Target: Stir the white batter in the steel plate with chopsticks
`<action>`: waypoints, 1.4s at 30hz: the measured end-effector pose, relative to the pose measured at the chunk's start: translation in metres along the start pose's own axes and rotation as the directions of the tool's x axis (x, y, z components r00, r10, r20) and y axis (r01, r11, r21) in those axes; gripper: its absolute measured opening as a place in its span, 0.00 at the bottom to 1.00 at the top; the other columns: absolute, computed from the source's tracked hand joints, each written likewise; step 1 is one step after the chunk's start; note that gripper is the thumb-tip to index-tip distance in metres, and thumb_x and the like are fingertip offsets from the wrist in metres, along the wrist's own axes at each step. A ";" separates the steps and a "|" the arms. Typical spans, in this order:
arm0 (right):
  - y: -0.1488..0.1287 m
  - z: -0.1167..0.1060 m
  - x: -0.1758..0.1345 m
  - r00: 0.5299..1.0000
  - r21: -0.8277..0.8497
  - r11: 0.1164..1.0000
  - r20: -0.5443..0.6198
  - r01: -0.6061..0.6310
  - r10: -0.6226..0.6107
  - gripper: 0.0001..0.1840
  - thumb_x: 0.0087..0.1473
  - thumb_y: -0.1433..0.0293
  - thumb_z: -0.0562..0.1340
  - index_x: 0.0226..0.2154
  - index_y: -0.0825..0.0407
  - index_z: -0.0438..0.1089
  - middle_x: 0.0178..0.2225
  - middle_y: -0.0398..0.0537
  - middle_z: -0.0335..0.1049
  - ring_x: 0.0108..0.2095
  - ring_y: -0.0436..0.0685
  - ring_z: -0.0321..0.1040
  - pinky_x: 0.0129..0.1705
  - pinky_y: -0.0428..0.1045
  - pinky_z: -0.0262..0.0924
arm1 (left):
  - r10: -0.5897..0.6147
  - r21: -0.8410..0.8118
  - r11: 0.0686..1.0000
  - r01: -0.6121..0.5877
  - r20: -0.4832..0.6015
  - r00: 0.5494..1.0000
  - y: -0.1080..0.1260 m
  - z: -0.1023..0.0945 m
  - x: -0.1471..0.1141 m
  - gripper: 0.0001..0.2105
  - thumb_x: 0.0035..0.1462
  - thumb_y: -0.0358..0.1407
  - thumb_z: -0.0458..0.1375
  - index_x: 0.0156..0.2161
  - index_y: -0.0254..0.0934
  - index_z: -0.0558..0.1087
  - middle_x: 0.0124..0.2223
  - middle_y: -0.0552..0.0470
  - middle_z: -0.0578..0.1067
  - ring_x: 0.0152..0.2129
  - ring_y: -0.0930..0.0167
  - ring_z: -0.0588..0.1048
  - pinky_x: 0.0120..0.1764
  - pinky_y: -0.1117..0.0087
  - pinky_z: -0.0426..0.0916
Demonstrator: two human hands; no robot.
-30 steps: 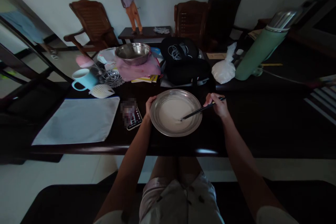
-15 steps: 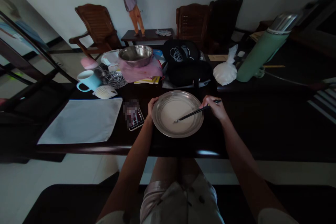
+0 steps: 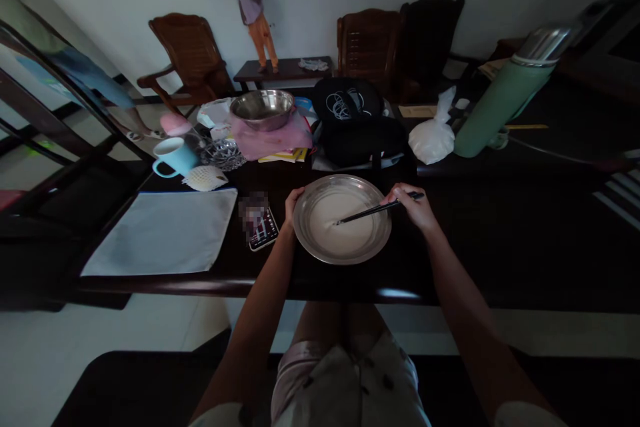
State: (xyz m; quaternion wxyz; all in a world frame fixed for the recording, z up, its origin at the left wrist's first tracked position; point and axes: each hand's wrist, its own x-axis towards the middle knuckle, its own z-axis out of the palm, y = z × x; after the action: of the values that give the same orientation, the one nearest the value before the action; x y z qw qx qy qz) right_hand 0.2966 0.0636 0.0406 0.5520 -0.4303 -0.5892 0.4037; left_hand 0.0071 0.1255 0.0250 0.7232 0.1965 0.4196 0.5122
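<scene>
A wide steel bowl stands near the table's front edge with pale, milky batter in it. My left hand grips the bowl's left rim, its thumb side at the edge. My right hand, at the bowl's right side, is closed around dark chopsticks. Their tips dip into the batter left of the bowl's middle, where a small ripple shows. Just left of my left forearm lies a phone with its screen lit.
Left are a grey zip pouch and a light blue mug. Behind the bowl sit a second steel bowl on pink cloth and a black case. A knotted bag of white powder and a green thermos stand right. Two people are beyond the table.
The chopstick tips have shifted slightly within the batter, leaving a ripple. My left hand stays on the rim. At the far left, a person has moved further into view. The camera view shifted a little.
</scene>
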 end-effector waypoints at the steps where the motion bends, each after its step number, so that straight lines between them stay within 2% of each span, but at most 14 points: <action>1: 0.000 -0.001 0.000 1.000 -0.001 1.000 -0.026 0.005 -0.005 0.21 0.55 0.52 0.63 0.21 0.49 0.72 0.23 0.45 0.76 0.28 0.56 0.74 0.37 0.52 0.67 | 0.008 0.006 1.000 -0.008 -0.003 1.000 0.000 0.000 0.000 0.10 0.52 0.34 0.53 0.30 0.36 0.77 0.25 0.52 0.79 0.32 0.64 0.79 0.40 0.63 0.73; 3: 0.001 -0.004 0.000 0.998 0.029 1.000 -0.065 0.009 -0.007 0.22 0.55 0.53 0.62 0.19 0.49 0.71 0.21 0.45 0.75 0.26 0.55 0.73 0.34 0.51 0.66 | 0.032 0.018 0.999 -0.031 -0.011 0.999 -0.001 -0.001 0.002 0.10 0.52 0.35 0.53 0.30 0.36 0.76 0.24 0.53 0.78 0.31 0.64 0.79 0.39 0.64 0.73; 6: 0.002 -0.005 -0.001 0.999 0.076 0.997 -0.035 0.000 0.003 0.23 0.56 0.52 0.62 0.18 0.49 0.70 0.19 0.44 0.73 0.23 0.55 0.71 0.31 0.50 0.64 | 0.050 0.027 0.998 -0.049 -0.008 0.999 -0.002 -0.002 0.004 0.09 0.51 0.35 0.54 0.30 0.37 0.76 0.24 0.54 0.78 0.32 0.64 0.79 0.40 0.64 0.73; 10: 0.001 0.000 0.000 1.000 0.025 1.000 0.002 -0.002 0.002 0.21 0.55 0.52 0.63 0.20 0.49 0.72 0.22 0.45 0.75 0.28 0.56 0.74 0.36 0.52 0.66 | 0.038 0.034 0.999 -0.037 -0.009 0.999 -0.002 -0.003 0.005 0.08 0.50 0.36 0.56 0.29 0.37 0.76 0.25 0.53 0.78 0.33 0.63 0.79 0.40 0.65 0.72; 12: 0.001 0.000 0.001 0.999 0.009 1.000 -0.046 0.008 -0.008 0.20 0.54 0.53 0.64 0.21 0.49 0.72 0.22 0.45 0.75 0.29 0.57 0.75 0.37 0.52 0.67 | 0.048 0.034 0.998 -0.048 -0.008 0.999 -0.002 -0.003 0.005 0.07 0.50 0.36 0.56 0.28 0.37 0.76 0.25 0.53 0.78 0.32 0.64 0.79 0.39 0.66 0.72; 16: 0.004 -0.006 0.001 0.991 0.052 0.998 -0.135 0.029 -0.022 0.23 0.56 0.52 0.62 0.18 0.50 0.69 0.18 0.44 0.72 0.23 0.55 0.72 0.31 0.51 0.65 | 0.055 0.024 0.998 -0.056 0.034 0.998 -0.004 -0.005 0.006 0.08 0.51 0.36 0.55 0.28 0.37 0.76 0.24 0.53 0.77 0.32 0.65 0.79 0.39 0.67 0.72; 22: 0.000 0.005 0.000 1.000 0.014 1.000 0.027 -0.001 0.001 0.22 0.54 0.51 0.63 0.20 0.49 0.72 0.22 0.45 0.75 0.27 0.56 0.74 0.36 0.52 0.67 | 0.030 0.002 1.000 -0.030 0.028 0.999 -0.003 -0.004 0.004 0.09 0.51 0.36 0.55 0.29 0.37 0.77 0.25 0.54 0.77 0.27 0.67 0.77 0.37 0.68 0.72; 25: -0.002 0.006 0.001 0.998 -0.030 0.999 -0.060 -0.015 0.013 0.22 0.52 0.49 0.64 0.21 0.49 0.72 0.24 0.45 0.76 0.29 0.57 0.75 0.39 0.53 0.68 | 0.031 0.009 0.999 -0.031 0.008 0.999 -0.001 -0.003 0.002 0.07 0.50 0.36 0.57 0.28 0.36 0.77 0.26 0.53 0.78 0.31 0.66 0.79 0.40 0.69 0.71; 27: -0.001 0.001 0.002 0.990 -0.018 1.000 -0.143 -0.011 0.009 0.23 0.53 0.49 0.63 0.20 0.49 0.70 0.23 0.45 0.76 0.28 0.57 0.75 0.37 0.52 0.67 | 0.023 0.013 1.000 -0.023 -0.014 1.000 -0.001 -0.002 0.002 0.08 0.50 0.35 0.56 0.28 0.36 0.77 0.26 0.53 0.78 0.32 0.66 0.79 0.40 0.69 0.72; 29: 0.002 -0.004 0.002 0.987 0.014 1.000 -0.163 0.000 0.003 0.24 0.54 0.50 0.62 0.18 0.49 0.69 0.20 0.44 0.74 0.25 0.56 0.73 0.33 0.51 0.66 | 0.024 0.013 1.000 -0.024 -0.018 1.000 -0.001 -0.002 0.003 0.09 0.51 0.35 0.55 0.28 0.37 0.77 0.26 0.53 0.79 0.33 0.66 0.79 0.40 0.69 0.72; 32: 0.003 -0.005 0.001 0.997 0.059 0.998 -0.078 0.006 -0.001 0.25 0.55 0.50 0.62 0.17 0.49 0.69 0.19 0.44 0.72 0.23 0.55 0.72 0.31 0.51 0.65 | 0.039 0.020 0.999 -0.039 -0.001 0.999 -0.002 -0.003 0.004 0.09 0.50 0.35 0.55 0.30 0.37 0.77 0.26 0.53 0.79 0.34 0.65 0.79 0.39 0.68 0.72; 36: -0.001 0.002 0.001 0.999 -0.001 1.000 0.043 -0.009 0.009 0.21 0.53 0.50 0.64 0.21 0.49 0.72 0.23 0.45 0.76 0.28 0.57 0.74 0.37 0.52 0.67 | 0.036 0.027 0.999 -0.037 0.044 0.998 -0.002 -0.003 0.005 0.08 0.50 0.36 0.57 0.29 0.36 0.77 0.26 0.53 0.79 0.31 0.65 0.79 0.39 0.67 0.72; 39: -0.002 0.003 0.001 1.000 -0.022 1.000 -0.021 -0.004 0.003 0.21 0.53 0.50 0.64 0.21 0.49 0.72 0.23 0.45 0.76 0.29 0.57 0.75 0.38 0.53 0.68 | 0.044 0.027 0.999 -0.045 0.032 0.999 -0.002 -0.003 0.005 0.07 0.50 0.36 0.56 0.28 0.37 0.76 0.24 0.53 0.78 0.31 0.64 0.79 0.39 0.66 0.72; 42: 0.000 -0.001 0.001 0.994 0.029 1.000 -0.108 0.007 -0.004 0.24 0.54 0.50 0.62 0.18 0.49 0.69 0.19 0.45 0.73 0.24 0.56 0.72 0.33 0.52 0.66 | 0.036 0.030 0.999 -0.036 0.012 0.999 -0.001 -0.003 0.005 0.08 0.50 0.36 0.55 0.29 0.37 0.76 0.24 0.53 0.78 0.30 0.64 0.79 0.39 0.65 0.73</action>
State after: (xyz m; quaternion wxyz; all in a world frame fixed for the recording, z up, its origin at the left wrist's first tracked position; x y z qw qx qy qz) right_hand 0.2979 0.0650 0.0407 0.5903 -0.4419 -0.5536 0.3870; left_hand 0.0058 0.1295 0.0203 0.7131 0.2182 0.4195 0.5176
